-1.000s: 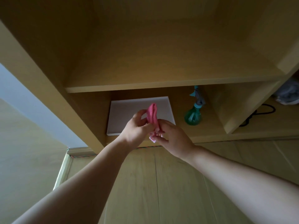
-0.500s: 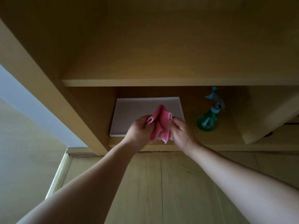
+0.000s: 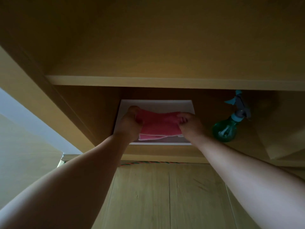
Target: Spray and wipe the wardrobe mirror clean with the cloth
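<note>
A pink cloth (image 3: 158, 124), folded flat, is stretched between both my hands just above a white rectangular tray (image 3: 156, 104) inside a wooden shelf compartment. My left hand (image 3: 130, 124) grips the cloth's left edge with curled fingers. My right hand (image 3: 189, 124) pinches its right edge. Whether the cloth touches the tray I cannot tell. A green spray bottle (image 3: 226, 129) with a light blue trigger head stands to the right of the tray, apart from my right hand. No mirror is in view.
The wooden shelf board (image 3: 165, 82) overhangs the compartment just above my hands. A wooden side panel (image 3: 66, 109) closes it on the left. A wooden divider (image 3: 280, 129) rises right of the bottle. Pale wood floor (image 3: 165, 195) and a striped cord (image 3: 148, 162) lie below.
The cloth went from bunched upright between my hands to spread out flat and folded. Both hands moved apart and forward into the compartment, over the tray.
</note>
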`<state>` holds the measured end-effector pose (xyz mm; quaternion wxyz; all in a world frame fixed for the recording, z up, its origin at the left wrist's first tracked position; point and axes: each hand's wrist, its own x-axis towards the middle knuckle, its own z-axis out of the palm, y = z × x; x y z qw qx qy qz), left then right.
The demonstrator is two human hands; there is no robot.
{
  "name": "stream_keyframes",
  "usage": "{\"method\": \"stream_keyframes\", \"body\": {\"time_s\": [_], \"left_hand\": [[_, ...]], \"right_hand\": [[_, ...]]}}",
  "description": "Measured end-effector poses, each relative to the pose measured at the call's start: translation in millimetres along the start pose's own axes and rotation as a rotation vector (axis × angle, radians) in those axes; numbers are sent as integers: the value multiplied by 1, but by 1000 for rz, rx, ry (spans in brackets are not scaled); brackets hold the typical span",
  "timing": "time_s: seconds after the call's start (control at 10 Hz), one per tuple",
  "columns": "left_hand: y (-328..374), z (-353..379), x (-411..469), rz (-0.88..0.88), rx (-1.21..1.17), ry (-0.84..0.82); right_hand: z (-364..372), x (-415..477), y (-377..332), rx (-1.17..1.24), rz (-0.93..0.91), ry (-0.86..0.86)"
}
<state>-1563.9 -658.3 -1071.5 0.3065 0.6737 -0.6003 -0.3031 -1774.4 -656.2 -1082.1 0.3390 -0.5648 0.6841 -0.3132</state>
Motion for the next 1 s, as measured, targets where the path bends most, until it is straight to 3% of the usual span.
{"method": "stream_keyframes", "body": {"time_s": [0.1, 0.2, 0.3, 0.5, 0.7, 0.8, 1.0], "left_hand": [[0, 0, 7, 71, 210, -83], [-3, 7, 3, 83, 606, -210], [-11, 20, -6, 161, 901, -304], [-30, 23, -11, 109, 889, -443], [-36, 18, -10, 66, 861, -460], [-33, 19, -13, 44, 843, -438], [-23, 9, -38, 168, 750, -234]], "right_hand": [[9, -1, 0, -327, -106, -88], [17, -9, 5, -640, -180, -201], [21, -14, 14, -762, -321, -344], [18, -11, 25, -867, -184, -459], [18, -7, 21, -908, -145, -491], [18, -8, 17, -900, -139, -482], [11, -33, 4, -757, -191, -394]]}}
